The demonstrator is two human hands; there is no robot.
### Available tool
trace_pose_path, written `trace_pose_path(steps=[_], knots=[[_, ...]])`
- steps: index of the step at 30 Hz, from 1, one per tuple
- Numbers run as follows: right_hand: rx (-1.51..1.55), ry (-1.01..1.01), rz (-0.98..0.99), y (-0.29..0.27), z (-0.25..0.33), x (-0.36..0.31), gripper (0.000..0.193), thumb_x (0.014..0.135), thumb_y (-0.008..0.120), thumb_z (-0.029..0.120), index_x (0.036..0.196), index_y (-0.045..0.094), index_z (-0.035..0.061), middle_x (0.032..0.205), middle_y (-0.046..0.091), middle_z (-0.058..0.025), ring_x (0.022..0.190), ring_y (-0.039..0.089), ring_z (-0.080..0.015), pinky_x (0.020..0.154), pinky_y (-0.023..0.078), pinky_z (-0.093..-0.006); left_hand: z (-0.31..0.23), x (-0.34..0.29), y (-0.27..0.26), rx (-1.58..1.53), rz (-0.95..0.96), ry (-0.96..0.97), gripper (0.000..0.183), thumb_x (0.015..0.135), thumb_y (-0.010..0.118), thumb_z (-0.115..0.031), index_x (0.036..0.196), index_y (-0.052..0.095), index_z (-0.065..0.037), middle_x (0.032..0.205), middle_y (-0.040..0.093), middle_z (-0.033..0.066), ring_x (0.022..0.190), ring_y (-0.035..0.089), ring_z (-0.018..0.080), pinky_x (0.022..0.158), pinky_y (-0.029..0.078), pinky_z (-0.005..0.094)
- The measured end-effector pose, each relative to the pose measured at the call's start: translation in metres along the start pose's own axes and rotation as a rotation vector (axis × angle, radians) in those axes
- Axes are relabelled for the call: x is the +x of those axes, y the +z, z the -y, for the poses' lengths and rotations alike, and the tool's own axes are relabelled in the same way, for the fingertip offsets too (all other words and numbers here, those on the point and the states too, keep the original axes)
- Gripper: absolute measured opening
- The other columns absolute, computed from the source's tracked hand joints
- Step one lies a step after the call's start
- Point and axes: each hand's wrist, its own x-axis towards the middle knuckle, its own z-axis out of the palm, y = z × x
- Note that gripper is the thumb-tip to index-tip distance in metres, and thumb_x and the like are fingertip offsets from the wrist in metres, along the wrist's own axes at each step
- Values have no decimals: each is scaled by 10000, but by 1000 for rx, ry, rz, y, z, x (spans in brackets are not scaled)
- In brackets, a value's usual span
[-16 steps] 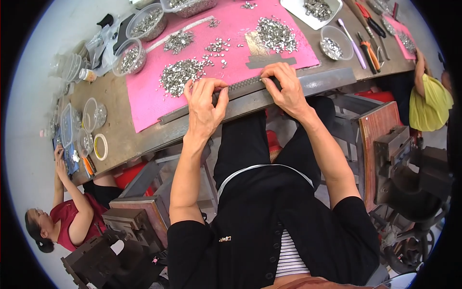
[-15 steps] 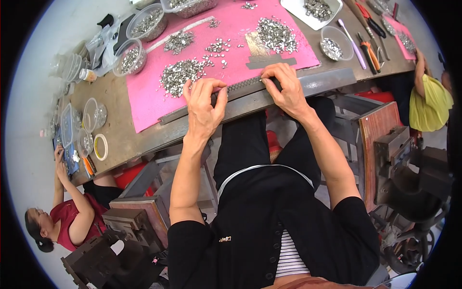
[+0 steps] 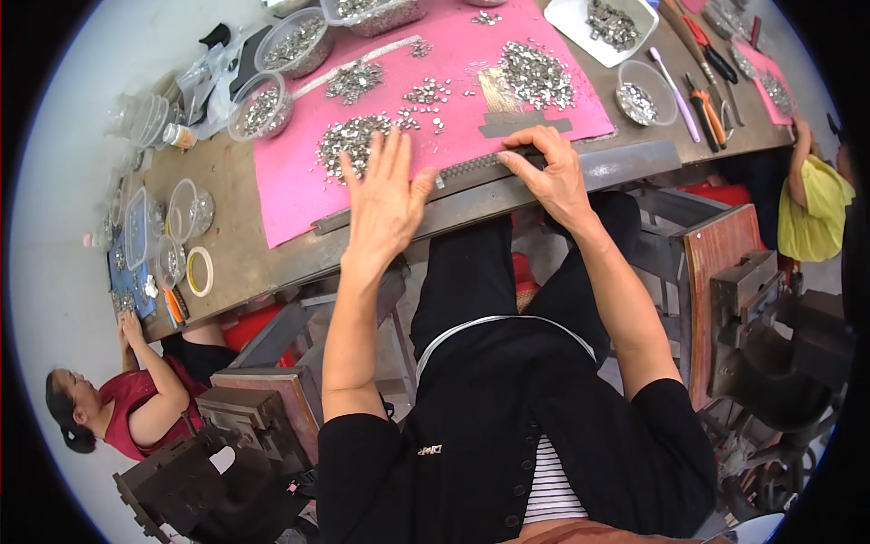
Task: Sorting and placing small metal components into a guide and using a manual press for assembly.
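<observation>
The left hand [image 3: 385, 204] is spread flat, fingers splayed, at the near edge of the pink mat [image 3: 290, 186], just below a heap of small metal pieces [image 3: 349, 140]. The right hand [image 3: 548, 168] is curled, fingertips pressing a long dark metal strip [image 3: 471, 166] that lies along the mat's lower edge, centre frame. Containers ring the work — two clear round tubs [image 3: 292, 41] at upper left hold more silvery pieces, a white tray [image 3: 612, 20] at the top right holds a pile, and a small clear cup [image 3: 643, 95] beside it holds a few.
</observation>
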Motion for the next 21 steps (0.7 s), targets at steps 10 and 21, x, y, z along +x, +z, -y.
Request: trace_pose_path(steps=[10, 21], knots=[[-93, -125, -31, 9, -5, -3, 174, 830, 779, 164, 953, 694, 75, 935, 663, -40, 940, 588, -236, 884, 396, -374, -6, -10, -14, -364, -34, 124, 502, 1008, 594, -377, 1377, 596, -37, 1452, 555, 195, 1428, 437, 366, 1232, 149, 563], [-174, -426, 168, 65, 13, 52, 80, 863, 704, 129, 935, 703, 93, 927, 628, -74, 971, 594, -276, 866, 410, -416, 21, 8, -10, -112, -360, -31, 88, 848, 766, -198, 920, 742, -155, 875, 641, 4, 914, 580, 211, 973, 329, 448]])
